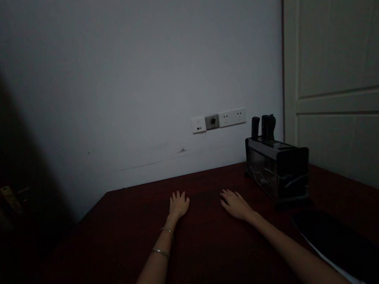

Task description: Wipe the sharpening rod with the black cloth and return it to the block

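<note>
My left hand [179,204] lies palm down on the dark red table [211,265], fingers spread and nothing in it. Two thin bangles [161,252] circle my left wrist and forearm. To its right, my right hand [234,203] also rests on the tabletop with its fingers stretched forward, holding nothing. A dark knife block [277,168] with see-through sides stands beyond and to the right of my right hand, apart from it. Several black handles [264,127] stick up out of its top.
A flat black object with a pale edge [347,248] lies at the right; its kind is too dark to tell. Wall sockets [232,117] sit on the wall [133,73] behind the table. A pale panelled door [355,83] stands right, and a door handle [12,199] shows left.
</note>
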`<act>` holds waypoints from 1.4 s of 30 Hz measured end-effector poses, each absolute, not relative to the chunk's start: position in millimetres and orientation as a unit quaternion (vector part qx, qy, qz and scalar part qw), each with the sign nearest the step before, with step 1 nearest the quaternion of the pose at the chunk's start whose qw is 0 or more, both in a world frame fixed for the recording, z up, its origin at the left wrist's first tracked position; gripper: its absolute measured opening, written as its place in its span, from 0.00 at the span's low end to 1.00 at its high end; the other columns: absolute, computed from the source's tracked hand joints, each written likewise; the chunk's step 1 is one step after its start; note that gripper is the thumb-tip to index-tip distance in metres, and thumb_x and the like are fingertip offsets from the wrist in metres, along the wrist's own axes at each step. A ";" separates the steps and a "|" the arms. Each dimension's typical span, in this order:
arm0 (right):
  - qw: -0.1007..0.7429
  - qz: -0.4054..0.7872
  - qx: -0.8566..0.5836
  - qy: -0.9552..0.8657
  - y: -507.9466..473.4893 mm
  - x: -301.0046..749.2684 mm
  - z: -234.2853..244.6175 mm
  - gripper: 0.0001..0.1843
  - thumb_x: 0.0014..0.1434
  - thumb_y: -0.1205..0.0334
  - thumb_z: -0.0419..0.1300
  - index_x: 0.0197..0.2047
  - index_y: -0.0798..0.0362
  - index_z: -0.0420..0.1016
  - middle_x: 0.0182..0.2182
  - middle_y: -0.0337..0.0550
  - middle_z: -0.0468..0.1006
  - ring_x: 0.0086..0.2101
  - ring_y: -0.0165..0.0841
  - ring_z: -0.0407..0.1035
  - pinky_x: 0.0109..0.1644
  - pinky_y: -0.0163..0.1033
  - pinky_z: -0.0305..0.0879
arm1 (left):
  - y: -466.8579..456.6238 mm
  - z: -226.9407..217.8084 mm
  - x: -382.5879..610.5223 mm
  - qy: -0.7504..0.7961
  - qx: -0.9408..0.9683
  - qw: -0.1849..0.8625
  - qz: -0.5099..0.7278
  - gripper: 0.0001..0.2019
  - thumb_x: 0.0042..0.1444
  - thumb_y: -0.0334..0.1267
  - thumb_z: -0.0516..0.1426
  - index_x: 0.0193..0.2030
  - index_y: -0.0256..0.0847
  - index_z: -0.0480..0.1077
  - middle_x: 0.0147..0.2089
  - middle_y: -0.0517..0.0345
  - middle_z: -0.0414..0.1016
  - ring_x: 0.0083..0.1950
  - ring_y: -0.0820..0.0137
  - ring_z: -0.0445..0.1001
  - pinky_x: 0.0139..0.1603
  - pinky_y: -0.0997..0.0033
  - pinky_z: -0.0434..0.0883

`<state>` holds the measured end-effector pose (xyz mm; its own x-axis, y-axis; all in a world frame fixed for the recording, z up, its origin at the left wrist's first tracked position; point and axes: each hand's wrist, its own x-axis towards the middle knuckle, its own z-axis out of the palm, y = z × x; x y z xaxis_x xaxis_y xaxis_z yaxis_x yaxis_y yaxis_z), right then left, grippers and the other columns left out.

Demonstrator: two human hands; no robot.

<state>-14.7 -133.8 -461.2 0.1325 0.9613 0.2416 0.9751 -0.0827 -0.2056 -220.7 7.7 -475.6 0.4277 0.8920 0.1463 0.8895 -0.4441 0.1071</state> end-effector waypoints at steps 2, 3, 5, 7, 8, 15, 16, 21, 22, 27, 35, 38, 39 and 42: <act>0.162 -0.019 -0.736 -0.657 -134.3 -15.4 -460.3 0.25 0.60 0.57 0.42 0.57 0.58 0.61 0.59 0.52 0.58 0.59 0.39 0.48 0.60 0.48 0.41 | 7.7 -476.1 -221.0 0.527 0.845 0.003 0.092 0.28 0.59 0.48 0.36 0.62 0.38 0.50 0.65 0.43 0.47 0.65 0.54 0.44 0.60 0.54 0.47; 0.164 -0.018 -0.736 -0.656 -134.7 -15.7 -460.0 0.25 0.60 0.57 0.42 0.57 0.58 0.61 0.59 0.52 0.58 0.59 0.39 0.48 0.60 0.48 0.41 | 7.7 -476.2 -221.1 0.526 0.845 0.001 0.092 0.28 0.59 0.48 0.36 0.62 0.38 0.51 0.65 0.44 0.47 0.65 0.54 0.44 0.60 0.54 0.47; 0.170 -0.017 -0.736 -0.655 -135.9 -16.6 -458.9 0.25 0.60 0.58 0.42 0.57 0.59 0.61 0.59 0.53 0.58 0.59 0.40 0.48 0.60 0.49 0.40 | 7.8 -476.3 -221.1 0.526 0.846 -0.002 0.092 0.28 0.59 0.48 0.36 0.62 0.39 0.51 0.65 0.44 0.47 0.65 0.54 0.44 0.60 0.54 0.48; 0.179 -0.016 -0.734 -0.655 -138.0 -18.1 -455.7 0.25 0.59 0.59 0.42 0.57 0.59 0.61 0.58 0.54 0.58 0.58 0.40 0.49 0.60 0.50 0.41 | 8.1 -476.2 -220.8 0.527 0.845 -0.005 0.091 0.28 0.59 0.48 0.36 0.63 0.39 0.51 0.65 0.44 0.48 0.65 0.54 0.45 0.60 0.54 0.48; 0.184 -0.017 -0.732 -0.655 -139.3 -19.1 -452.6 0.25 0.59 0.60 0.43 0.58 0.59 0.60 0.58 0.54 0.58 0.58 0.41 0.50 0.60 0.50 0.42 | 8.4 -476.1 -220.6 0.527 0.845 -0.007 0.091 0.28 0.59 0.48 0.36 0.63 0.38 0.51 0.65 0.44 0.48 0.65 0.54 0.45 0.59 0.54 0.48; 0.236 -0.047 -0.658 -0.713 -165.5 -30.7 -385.5 0.24 0.59 0.61 0.44 0.58 0.55 0.59 0.54 0.45 0.66 0.53 0.31 0.60 0.56 0.35 0.53 | 13.1 -477.5 -219.3 0.527 0.845 -0.019 0.091 0.28 0.58 0.46 0.37 0.63 0.37 0.51 0.65 0.43 0.48 0.65 0.53 0.46 0.59 0.52 0.50; 0.244 -0.057 -0.646 -0.720 -173.5 -30.3 -370.3 0.23 0.59 0.61 0.44 0.57 0.53 0.60 0.54 0.43 0.67 0.52 0.31 0.61 0.56 0.35 0.53 | 13.3 -477.6 -219.2 0.527 0.845 -0.021 0.091 0.28 0.58 0.46 0.37 0.63 0.37 0.51 0.65 0.43 0.49 0.65 0.53 0.46 0.59 0.52 0.50; 0.397 -0.247 -0.596 -0.653 -223.3 4.5 -301.0 0.20 0.58 0.61 0.46 0.51 0.55 0.65 0.46 0.48 0.72 0.46 0.36 0.65 0.52 0.40 0.58 | 10.6 -475.6 -219.1 0.526 0.846 -0.027 0.088 0.28 0.58 0.46 0.36 0.63 0.36 0.51 0.64 0.42 0.49 0.65 0.52 0.46 0.59 0.52 0.49; 0.428 -0.292 -0.597 -0.612 -231.9 18.0 -292.4 0.19 0.57 0.61 0.47 0.51 0.56 0.65 0.46 0.50 0.71 0.46 0.37 0.64 0.52 0.42 0.58 | 9.9 -475.0 -219.0 0.526 0.846 -0.028 0.087 0.28 0.58 0.46 0.36 0.63 0.36 0.51 0.64 0.42 0.49 0.65 0.52 0.46 0.59 0.52 0.49; 0.432 -0.377 -0.664 -0.479 -249.5 88.9 -287.6 0.27 0.53 0.48 0.52 0.51 0.59 0.64 0.50 0.57 0.67 0.50 0.46 0.60 0.52 0.50 0.56 | 8.9 -473.6 -217.7 0.525 0.847 -0.035 0.080 0.28 0.59 0.45 0.36 0.63 0.35 0.51 0.64 0.41 0.49 0.64 0.52 0.46 0.59 0.52 0.50; 0.389 -0.323 -0.725 -0.468 -239.7 113.3 -323.9 0.27 0.53 0.43 0.49 0.47 0.54 0.68 0.50 0.52 0.65 0.49 0.44 0.59 0.50 0.50 0.58 | 10.0 -473.9 -216.2 0.528 0.846 -0.044 0.065 0.28 0.58 0.44 0.36 0.63 0.35 0.50 0.65 0.41 0.48 0.65 0.53 0.46 0.58 0.50 0.50; 0.403 -0.336 -0.716 -0.460 -240.4 105.6 -327.2 0.25 0.54 0.44 0.50 0.47 0.52 0.68 0.50 0.50 0.65 0.48 0.43 0.59 0.49 0.48 0.60 | 12.5 -474.8 -215.1 0.529 0.846 -0.038 0.057 0.28 0.58 0.45 0.36 0.63 0.35 0.49 0.65 0.41 0.46 0.65 0.52 0.45 0.58 0.50 0.50; 0.409 -0.334 -0.717 -0.455 -240.7 103.3 -327.8 0.24 0.54 0.45 0.50 0.48 0.52 0.67 0.49 0.49 0.65 0.48 0.42 0.59 0.47 0.47 0.62 | 13.2 -474.9 -214.6 0.529 0.846 -0.037 0.053 0.28 0.58 0.45 0.36 0.63 0.35 0.49 0.65 0.41 0.46 0.65 0.52 0.44 0.58 0.50 0.49; 0.427 -0.329 -0.718 -0.441 -240.2 98.4 -329.4 0.23 0.55 0.45 0.50 0.49 0.50 0.66 0.48 0.48 0.65 0.47 0.43 0.59 0.43 0.46 0.64 | 14.9 -473.4 -212.7 0.526 0.849 -0.040 0.027 0.29 0.58 0.44 0.35 0.64 0.32 0.47 0.65 0.37 0.45 0.64 0.49 0.45 0.57 0.48 0.50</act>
